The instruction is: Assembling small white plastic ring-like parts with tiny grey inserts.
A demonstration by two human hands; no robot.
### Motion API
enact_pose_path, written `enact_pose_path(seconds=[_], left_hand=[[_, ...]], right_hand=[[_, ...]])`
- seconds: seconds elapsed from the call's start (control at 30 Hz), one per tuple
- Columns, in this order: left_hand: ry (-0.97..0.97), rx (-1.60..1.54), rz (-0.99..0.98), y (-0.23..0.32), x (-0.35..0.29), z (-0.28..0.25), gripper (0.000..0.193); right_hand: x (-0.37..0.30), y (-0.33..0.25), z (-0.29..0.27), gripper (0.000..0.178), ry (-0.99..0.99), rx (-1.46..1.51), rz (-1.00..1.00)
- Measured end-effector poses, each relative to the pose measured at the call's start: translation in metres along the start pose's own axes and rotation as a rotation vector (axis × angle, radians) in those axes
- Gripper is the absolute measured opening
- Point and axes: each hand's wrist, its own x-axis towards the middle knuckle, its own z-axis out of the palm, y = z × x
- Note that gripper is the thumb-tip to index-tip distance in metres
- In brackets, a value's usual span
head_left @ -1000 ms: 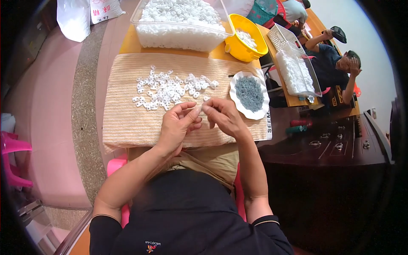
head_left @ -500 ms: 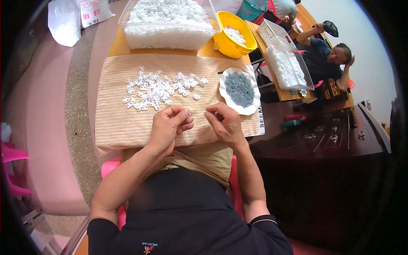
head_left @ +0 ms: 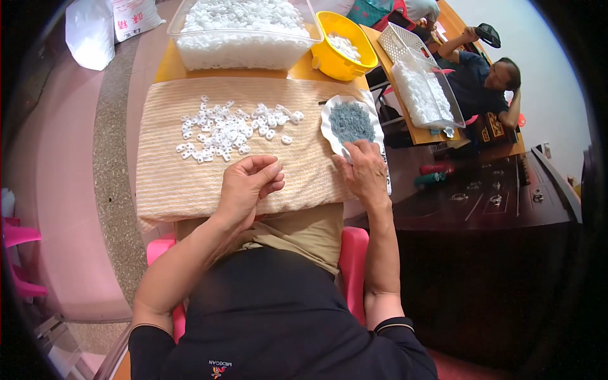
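My left hand (head_left: 248, 183) hovers over the near part of the striped cloth (head_left: 171, 183). Its thumb and forefinger are pinched together, and a tiny bit of something shows at their tips, too small to name. To the right, my right hand (head_left: 367, 171) reaches over the near rim of a white wavy-edged plate (head_left: 328, 130), fingers bent downward and thumb apart from them. On that plate lies a heap of small thin grey pieces (head_left: 351, 120), perhaps screws. Small white plastic pieces with two holes (head_left: 221, 130) are scattered on the cloth beyond my left hand.
A large clear bin of white pieces (head_left: 244, 57) and a yellow basin (head_left: 332, 60) stand at the table's far edge. Another clear bin (head_left: 437, 117) rests on a table to the right, where a person (head_left: 481, 79) sits. Pink chair arms flank me.
My right hand has moved right, away from my left hand, to the plate of grey pieces. My left hand keeps its pinch and has hardly moved. The whole view has shifted slightly.
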Motion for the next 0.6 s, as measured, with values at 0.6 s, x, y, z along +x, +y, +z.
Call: enact_pose_path(seconds=[0.6], left_hand=[[0.001, 0.021, -0.034, -0.003, 0.000, -0.001, 0.014]], right_hand=[[-0.001, 0.006, 0.013, 0.032, 0.037, -0.037, -0.026]])
